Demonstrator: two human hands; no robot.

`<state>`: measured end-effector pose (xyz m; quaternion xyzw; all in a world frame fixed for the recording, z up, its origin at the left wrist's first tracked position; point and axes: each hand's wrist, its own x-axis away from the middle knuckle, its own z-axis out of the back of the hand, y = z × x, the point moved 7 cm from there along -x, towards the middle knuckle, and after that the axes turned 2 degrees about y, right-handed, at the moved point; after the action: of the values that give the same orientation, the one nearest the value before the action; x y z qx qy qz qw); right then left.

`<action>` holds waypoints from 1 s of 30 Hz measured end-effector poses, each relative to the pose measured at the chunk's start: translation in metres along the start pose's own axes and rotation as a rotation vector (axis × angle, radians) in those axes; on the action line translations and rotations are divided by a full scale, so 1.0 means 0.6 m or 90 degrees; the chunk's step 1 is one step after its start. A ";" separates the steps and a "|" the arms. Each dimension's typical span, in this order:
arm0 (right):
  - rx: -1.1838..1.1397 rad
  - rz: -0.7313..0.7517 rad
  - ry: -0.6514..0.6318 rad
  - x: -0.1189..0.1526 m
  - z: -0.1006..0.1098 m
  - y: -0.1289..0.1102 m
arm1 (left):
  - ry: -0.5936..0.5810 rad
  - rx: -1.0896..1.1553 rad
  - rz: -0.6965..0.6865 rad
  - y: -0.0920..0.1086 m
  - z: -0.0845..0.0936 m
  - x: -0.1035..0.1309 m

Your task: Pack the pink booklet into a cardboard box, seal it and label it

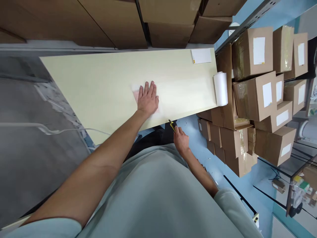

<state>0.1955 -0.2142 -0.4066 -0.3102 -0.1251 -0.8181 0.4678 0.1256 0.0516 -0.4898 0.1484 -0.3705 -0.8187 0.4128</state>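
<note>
My left hand (148, 100) lies flat on the pale cream table (104, 86), fingers stretched out. Partly beneath it is a thin, whitish see-through piece with a pink patch (136, 95); its kind and full outline are hard to make out. Close to the table's front edge, my right hand (181, 140) is wrapped round a yellow and black box cutter (172, 126). The cutter's tip points up and to the left, toward the edge. Most of its handle is hidden inside my fist.
A white roll (220, 89) sits at the table's right end, near a white card (201, 56). Cardboard boxes (170, 34) line the back, and more labelled boxes (257, 96) are stacked on the right. A white cable (96, 130) crosses the left front corner.
</note>
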 end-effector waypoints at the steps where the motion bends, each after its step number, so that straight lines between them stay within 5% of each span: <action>1: -0.009 -0.011 0.009 0.006 0.010 0.007 | -0.006 -0.006 0.002 0.002 0.000 -0.004; 5: -0.060 -0.030 0.122 0.004 0.098 0.029 | -0.048 -0.063 0.042 0.033 0.024 -0.024; 9: -0.132 0.018 0.310 -0.045 0.248 0.036 | 0.017 -0.082 0.007 0.124 0.102 -0.055; 16: -0.232 0.217 0.628 -0.178 0.641 -0.010 | 0.266 -0.105 -0.265 0.375 0.305 -0.182; 19: -0.178 0.294 0.640 -0.222 0.804 -0.049 | 0.346 -0.085 -0.310 0.471 0.385 -0.249; 21: -0.110 0.335 0.601 -0.251 0.882 -0.078 | 0.377 -0.065 -0.313 0.514 0.420 -0.282; 25: -0.011 0.352 0.517 -0.307 0.956 -0.115 | 0.420 -0.018 -0.285 0.530 0.447 -0.293; 30: -0.009 0.353 0.483 -0.367 0.968 -0.122 | 0.468 0.051 -0.145 0.419 0.426 -0.225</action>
<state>0.4422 0.2635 -0.0869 -0.0142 0.1476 -0.7190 0.6790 0.2107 0.1847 -0.1406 0.4883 -0.2108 -0.7365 0.4180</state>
